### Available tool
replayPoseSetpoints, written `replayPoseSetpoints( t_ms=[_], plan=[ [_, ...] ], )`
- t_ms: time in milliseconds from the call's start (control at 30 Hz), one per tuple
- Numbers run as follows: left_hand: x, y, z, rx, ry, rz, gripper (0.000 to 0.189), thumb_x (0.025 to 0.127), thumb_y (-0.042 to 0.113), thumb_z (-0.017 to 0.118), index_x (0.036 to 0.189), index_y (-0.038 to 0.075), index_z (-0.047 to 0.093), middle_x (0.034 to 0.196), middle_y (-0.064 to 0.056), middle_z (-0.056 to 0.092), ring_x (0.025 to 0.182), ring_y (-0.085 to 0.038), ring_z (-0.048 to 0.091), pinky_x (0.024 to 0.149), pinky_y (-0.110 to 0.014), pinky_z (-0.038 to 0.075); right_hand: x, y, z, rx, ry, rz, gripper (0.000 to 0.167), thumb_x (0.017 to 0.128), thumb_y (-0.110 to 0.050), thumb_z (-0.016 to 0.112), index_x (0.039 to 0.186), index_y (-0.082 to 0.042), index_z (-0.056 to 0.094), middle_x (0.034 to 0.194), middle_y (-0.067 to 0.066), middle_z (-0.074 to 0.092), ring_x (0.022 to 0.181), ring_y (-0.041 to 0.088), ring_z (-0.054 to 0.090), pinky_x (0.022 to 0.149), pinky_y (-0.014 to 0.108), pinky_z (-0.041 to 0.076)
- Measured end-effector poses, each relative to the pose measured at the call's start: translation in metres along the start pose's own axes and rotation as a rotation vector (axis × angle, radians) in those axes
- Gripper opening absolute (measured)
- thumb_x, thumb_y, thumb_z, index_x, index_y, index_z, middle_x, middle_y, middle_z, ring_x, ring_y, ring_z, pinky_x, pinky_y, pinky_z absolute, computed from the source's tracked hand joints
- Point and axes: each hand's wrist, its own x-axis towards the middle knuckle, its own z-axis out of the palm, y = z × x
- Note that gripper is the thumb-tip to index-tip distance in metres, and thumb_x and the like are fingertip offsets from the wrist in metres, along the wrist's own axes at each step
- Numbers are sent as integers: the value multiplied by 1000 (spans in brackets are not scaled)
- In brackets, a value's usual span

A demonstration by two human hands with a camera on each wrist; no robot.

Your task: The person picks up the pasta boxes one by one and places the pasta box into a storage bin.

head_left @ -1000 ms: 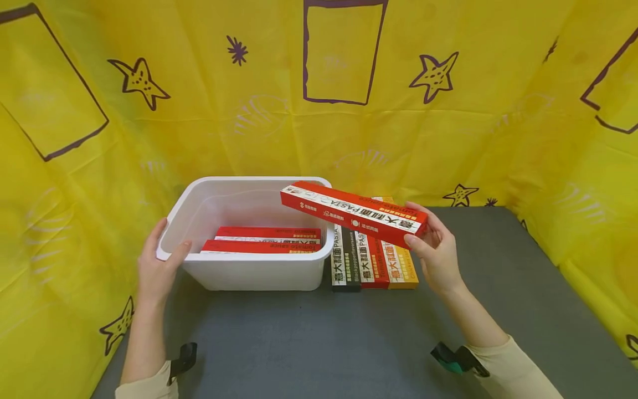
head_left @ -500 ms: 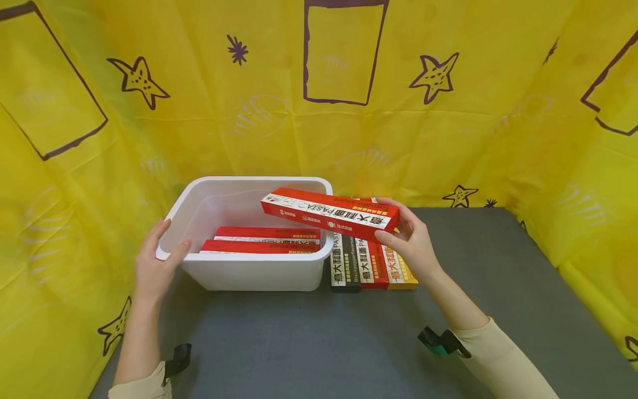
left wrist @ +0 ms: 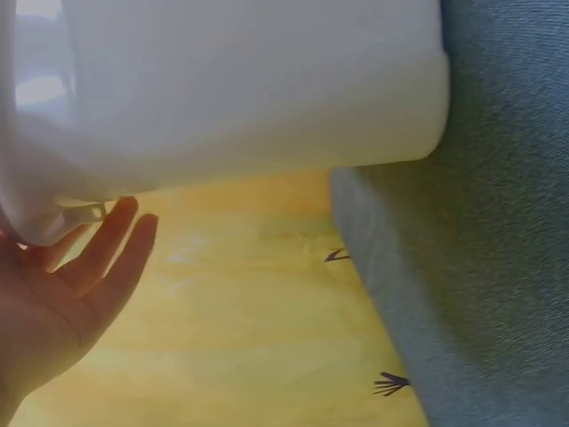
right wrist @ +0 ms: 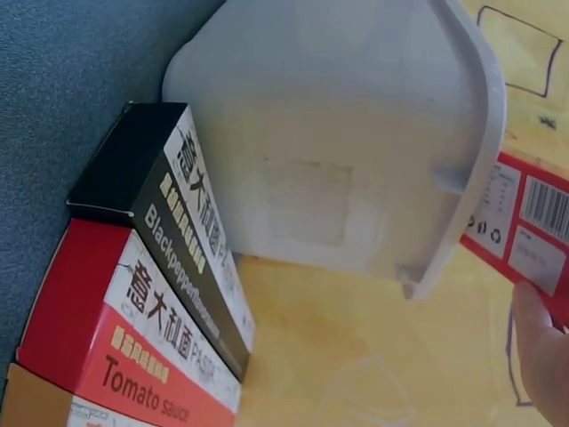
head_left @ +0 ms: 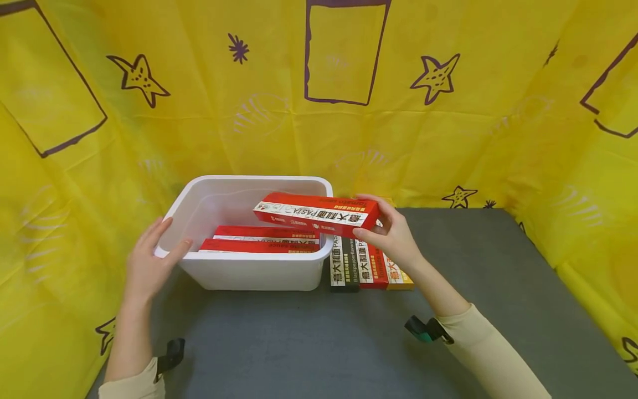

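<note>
In the head view, my right hand (head_left: 391,235) grips the right end of a red tomato-sauce pasta box (head_left: 319,213). The box's left end hangs over the inside of a white plastic bin (head_left: 259,275), crossing above its right rim. My left hand (head_left: 147,260) holds the bin's front-left corner, thumb on the front rim and fingers at the left side. Fingers (left wrist: 111,253) reach beneath the rim in the left wrist view. Inside the bin lie two red pasta boxes, a rear one (head_left: 269,231) and a front one (head_left: 256,245).
Beside the bin's right wall, a black pepper pasta box (head_left: 344,274), a red one (head_left: 372,274) and an orange-yellow one (head_left: 399,277) lie side by side on the grey table (head_left: 299,343). A yellow patterned cloth (head_left: 349,144) surrounds the table's back and sides.
My right hand has carried the red pasta box leftward, bringing more of it over the bin and levelling it somewhat. The left hand stays at the bin's corner.
</note>
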Motion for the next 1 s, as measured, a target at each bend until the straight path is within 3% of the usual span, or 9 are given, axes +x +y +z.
replayPoseSetpoints(
  t_ms=[233, 567, 800, 1000],
  plan=[
    [8, 7, -5, 119, -53, 77, 71, 91, 41, 62, 149, 7, 39, 152, -25, 32, 137, -50, 27, 102, -73, 22, 8, 4, 5, -14, -11, -25, 61, 83, -2, 73, 139, -2, 48, 133, 13, 48, 109, 34, 58, 85, 37, 56],
    [18, 16, -6, 212, -174, 35, 82, 91, 54, 57, 155, 15, 26, 160, -19, 16, 140, -52, 18, 95, -77, 24, 17, 8, 13, -59, -46, -35, 61, 82, -2, 74, 137, -2, 49, 131, 12, 51, 109, 32, 57, 87, 36, 55],
    [18, 14, -4, 222, -186, 48, 81, 91, 54, 56, 155, 14, 26, 161, -18, 15, 139, -52, 18, 95, -77, 25, 25, 11, 17, -106, -84, -23, 63, 81, -2, 77, 137, -4, 50, 132, 12, 52, 113, 29, 57, 92, 39, 52],
    [17, 14, -4, 211, -183, 46, 81, 91, 53, 57, 155, 14, 26, 161, -17, 15, 140, -52, 18, 95, -78, 25, 33, 13, 21, -168, -128, 50, 64, 82, -10, 78, 139, -10, 49, 129, 8, 54, 106, 30, 64, 84, 39, 56]
  ],
)
